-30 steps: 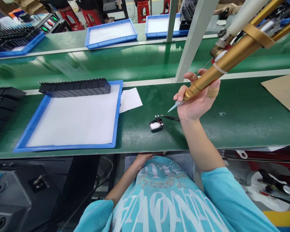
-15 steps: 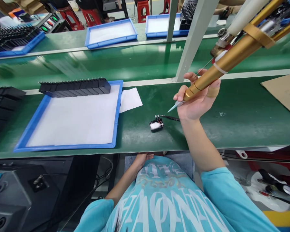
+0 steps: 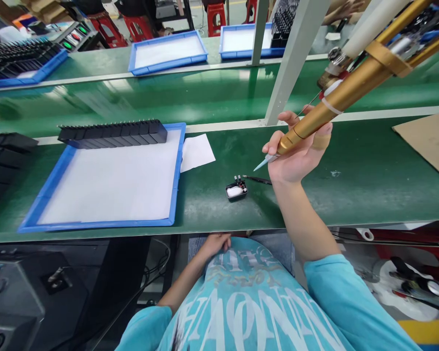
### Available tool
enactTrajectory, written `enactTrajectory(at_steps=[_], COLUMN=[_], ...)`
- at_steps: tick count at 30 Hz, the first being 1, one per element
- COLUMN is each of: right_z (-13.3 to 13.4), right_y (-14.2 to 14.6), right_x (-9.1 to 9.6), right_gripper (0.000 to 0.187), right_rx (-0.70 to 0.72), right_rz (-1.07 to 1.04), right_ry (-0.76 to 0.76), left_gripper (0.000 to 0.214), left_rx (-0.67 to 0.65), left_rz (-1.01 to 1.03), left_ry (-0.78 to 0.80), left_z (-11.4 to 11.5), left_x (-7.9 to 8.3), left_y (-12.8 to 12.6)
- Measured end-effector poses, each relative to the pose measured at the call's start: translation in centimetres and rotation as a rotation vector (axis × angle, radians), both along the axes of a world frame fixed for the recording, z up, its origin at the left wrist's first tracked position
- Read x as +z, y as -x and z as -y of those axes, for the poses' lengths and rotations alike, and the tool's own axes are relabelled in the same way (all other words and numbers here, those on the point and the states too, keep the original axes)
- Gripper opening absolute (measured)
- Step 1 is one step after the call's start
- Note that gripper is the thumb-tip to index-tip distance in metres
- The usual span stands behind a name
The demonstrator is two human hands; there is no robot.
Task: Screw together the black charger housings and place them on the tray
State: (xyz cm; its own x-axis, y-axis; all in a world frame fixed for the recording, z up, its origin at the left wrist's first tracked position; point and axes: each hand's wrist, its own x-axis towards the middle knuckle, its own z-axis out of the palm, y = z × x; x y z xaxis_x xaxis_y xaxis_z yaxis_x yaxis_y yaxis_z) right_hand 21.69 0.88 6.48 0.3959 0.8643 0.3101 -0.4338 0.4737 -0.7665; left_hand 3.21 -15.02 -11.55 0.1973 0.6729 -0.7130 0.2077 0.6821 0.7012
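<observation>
My right hand (image 3: 296, 151) is closed around a long gold dispensing tool (image 3: 336, 97), held above the green bench with its pale blue tip pointing down-left. Just left of and below that tip, a small black open case (image 3: 236, 189) with a white part inside lies on the bench. Black tweezers (image 3: 258, 179) lie beside the case. My left hand (image 3: 214, 242) rests in my lap below the bench edge, its fingers mostly hidden against my shirt.
A blue tray (image 3: 51, 195) lined with white paper holds a row of black parts (image 3: 113, 131) at its far edge. A loose white sheet (image 3: 197, 151) lies beside it. Cardboard (image 3: 431, 141) sits at the right. A grey post (image 3: 292, 58) stands behind. More blue trays (image 3: 168, 48) are across the conveyor.
My left hand has risen slightly in my lap. The right hand and tool stay almost still.
</observation>
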Motion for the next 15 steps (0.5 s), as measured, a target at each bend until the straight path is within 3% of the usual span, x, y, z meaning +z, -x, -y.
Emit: enactTrajectory(at_steps=[2,4,6,7,10,13,15], right_z=[-0.1,-0.1,-0.2,-0.2,-0.3,-0.4,-0.4], right_y=[0.0,0.0,0.0,-0.1,-0.2,-0.3,-0.3], right_x=[0.0,0.0,-0.1,-0.1,-0.3,-0.5,-0.5], right_gripper=[0.036,0.033,0.033,0.033,0.035,0.035,0.033], right_rx=[0.013,0.033,0.048,0.052,0.045,0.046,0.063], right_rz=[-0.042,-0.073,-0.091,-0.093,-0.084,-0.077,-0.091], right_ry=[-0.044,-0.08,-0.094,-0.096,-0.091,-0.098,-0.12], left_gripper=[0.027,0.02,0.025,0.026,0.019,0.046,0.049], left_rx=[-0.184,-0.44,-0.457,-0.356,-0.009,-0.036,-0.112], left_rz=[0.059,0.103,0.092,0.052,-0.143,-0.174,-0.094], left_ry=[-0.101,-0.359,-0.589,-0.712,-1.0,-0.97,-0.88], left_z=[0.0,-0.2,-1.0,-1.8,-5.2,-9.0,-10.7], left_x=[3.6,7.4,10.5,11.5,12.3,11.0,10.1], left_y=[0.5,0.9,1.2,1.2,0.6,-0.6,-1.4])
